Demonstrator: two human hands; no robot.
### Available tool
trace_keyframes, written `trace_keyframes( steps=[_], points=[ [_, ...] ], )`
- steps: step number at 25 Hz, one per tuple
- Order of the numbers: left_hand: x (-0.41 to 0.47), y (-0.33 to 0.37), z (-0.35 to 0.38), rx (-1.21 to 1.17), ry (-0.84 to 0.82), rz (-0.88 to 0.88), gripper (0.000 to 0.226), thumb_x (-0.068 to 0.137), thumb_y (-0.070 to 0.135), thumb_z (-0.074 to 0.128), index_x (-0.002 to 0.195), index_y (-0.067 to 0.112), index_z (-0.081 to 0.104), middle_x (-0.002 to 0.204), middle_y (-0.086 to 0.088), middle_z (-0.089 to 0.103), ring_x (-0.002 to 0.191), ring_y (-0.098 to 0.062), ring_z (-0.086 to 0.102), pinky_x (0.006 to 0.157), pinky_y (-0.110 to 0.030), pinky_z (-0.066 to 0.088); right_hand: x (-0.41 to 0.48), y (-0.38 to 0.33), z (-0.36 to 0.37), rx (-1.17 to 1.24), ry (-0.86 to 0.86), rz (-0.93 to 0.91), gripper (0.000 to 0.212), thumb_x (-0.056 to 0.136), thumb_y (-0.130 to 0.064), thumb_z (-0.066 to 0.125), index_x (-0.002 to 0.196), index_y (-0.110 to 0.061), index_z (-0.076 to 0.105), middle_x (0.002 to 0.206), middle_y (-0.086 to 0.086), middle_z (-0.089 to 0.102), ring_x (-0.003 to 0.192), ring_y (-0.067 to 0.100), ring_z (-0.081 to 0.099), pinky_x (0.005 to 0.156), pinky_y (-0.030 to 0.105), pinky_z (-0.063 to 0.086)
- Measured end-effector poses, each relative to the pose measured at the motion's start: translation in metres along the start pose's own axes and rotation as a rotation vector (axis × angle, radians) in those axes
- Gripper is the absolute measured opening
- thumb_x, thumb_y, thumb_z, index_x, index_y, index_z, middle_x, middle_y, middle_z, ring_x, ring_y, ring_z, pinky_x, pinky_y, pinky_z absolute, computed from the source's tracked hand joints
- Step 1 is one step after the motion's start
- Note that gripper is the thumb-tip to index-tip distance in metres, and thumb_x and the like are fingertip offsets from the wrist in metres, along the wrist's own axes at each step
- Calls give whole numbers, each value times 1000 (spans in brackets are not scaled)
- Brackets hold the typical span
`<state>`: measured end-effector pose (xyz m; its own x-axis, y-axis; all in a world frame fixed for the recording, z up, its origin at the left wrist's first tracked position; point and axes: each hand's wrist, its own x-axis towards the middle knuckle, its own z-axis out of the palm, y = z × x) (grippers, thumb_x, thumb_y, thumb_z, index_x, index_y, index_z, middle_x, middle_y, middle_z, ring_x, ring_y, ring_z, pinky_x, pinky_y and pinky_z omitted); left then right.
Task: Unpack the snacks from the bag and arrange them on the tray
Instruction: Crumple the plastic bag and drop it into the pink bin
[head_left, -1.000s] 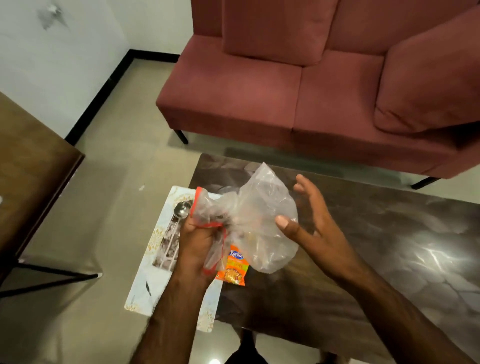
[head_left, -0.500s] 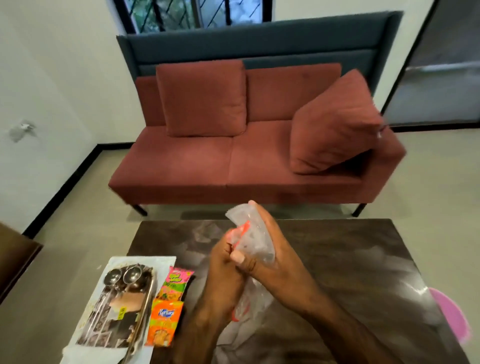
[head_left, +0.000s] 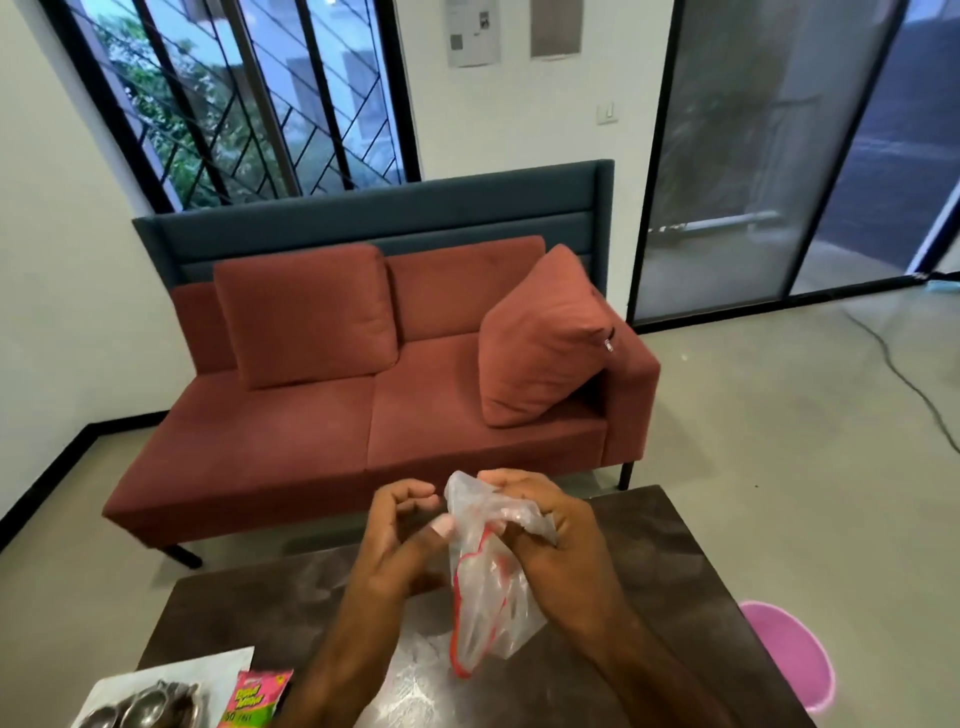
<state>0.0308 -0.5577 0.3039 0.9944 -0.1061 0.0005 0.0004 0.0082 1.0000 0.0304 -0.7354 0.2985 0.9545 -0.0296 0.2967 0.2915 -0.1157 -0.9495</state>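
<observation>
A clear plastic bag (head_left: 488, 603) with red edging hangs crumpled above the dark table (head_left: 649, 597). My right hand (head_left: 550, 540) grips its bunched top. My left hand (head_left: 400, 530) pinches the bag's left side with its thumb, its other fingers curled. The bag looks flat, with no snack visible inside. A pink and green snack packet (head_left: 254, 699) lies at the table's near left, beside a white tray (head_left: 208, 670) that holds metal spoons (head_left: 140, 709); both are cut off by the frame's bottom edge.
A red sofa (head_left: 363, 405) with cushions stands just beyond the table. A pink bin (head_left: 789, 654) sits on the floor to the right. A cable (head_left: 904, 379) runs across the floor by the glass doors.
The view has tilted up, so the tray and packets slid to the bottom edge and the orange packet left the frame. The bag went from puffed to squeezed flat between both hands.
</observation>
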Motion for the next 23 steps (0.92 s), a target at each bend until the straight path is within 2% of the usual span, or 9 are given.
trace_keyframes(
  steps=[3,6,9,12,15,17,19,21,23],
  points=[
    [5,7,7,-99,-211,-144,72,69,64,81,132,45,53,128,3,71,113,-25,73,79,-43,61,5,-9,2,73,0,-77,16,80,16,71,84,1,74,110,10,74,99,17,72,86,29,59],
    [7,7,3,-195,-261,-107,66,77,47,84,136,38,55,131,-7,70,118,-30,71,83,-40,60,6,-20,16,61,49,-58,13,84,14,68,93,6,74,106,8,75,95,18,73,82,29,60],
    [11,13,-17,-267,-248,-15,56,82,28,83,133,29,60,129,-14,70,115,-34,71,83,-38,61,3,-38,32,42,11,-10,43,80,8,70,115,-16,69,111,-8,72,104,10,70,82,26,60],
    [17,15,-38,-257,-168,74,63,78,13,84,133,32,59,128,-16,70,111,-35,72,80,-43,62,1,-44,39,118,-225,18,86,75,-11,74,148,-41,41,148,-13,50,135,4,50,102,31,54],
    [27,12,-55,-392,-139,43,76,76,9,85,139,38,54,128,-12,72,113,-35,72,80,-45,63,-2,-42,48,47,-343,54,113,75,-29,88,154,-60,13,163,-25,24,144,-6,37,103,19,49],
    [32,10,-61,-388,-129,36,54,72,10,83,122,27,68,120,-13,74,110,-41,72,73,-42,62,-1,-42,55,-97,-323,60,122,70,-36,92,152,-63,6,164,-27,20,143,-13,33,100,8,45],
    [33,8,-62,-318,-132,78,25,73,4,79,92,19,72,105,-15,76,101,-46,71,66,-39,60,1,-42,64,-206,-286,20,121,69,-41,92,153,-61,8,163,-26,22,143,-13,32,101,5,41],
    [34,11,-64,-282,-162,124,30,78,-11,73,76,18,65,94,-13,75,88,-38,72,62,-35,59,5,-42,72,-273,-235,-32,101,73,-39,89,151,-58,28,159,-25,30,143,-10,34,107,12,41],
    [36,15,-69,-243,-230,148,38,85,-16,64,76,22,65,89,-11,72,80,-31,69,59,-36,57,8,-42,78,-306,-141,-57,71,77,-30,87,137,-51,56,152,-24,45,142,-5,39,113,26,40]
  ],
)
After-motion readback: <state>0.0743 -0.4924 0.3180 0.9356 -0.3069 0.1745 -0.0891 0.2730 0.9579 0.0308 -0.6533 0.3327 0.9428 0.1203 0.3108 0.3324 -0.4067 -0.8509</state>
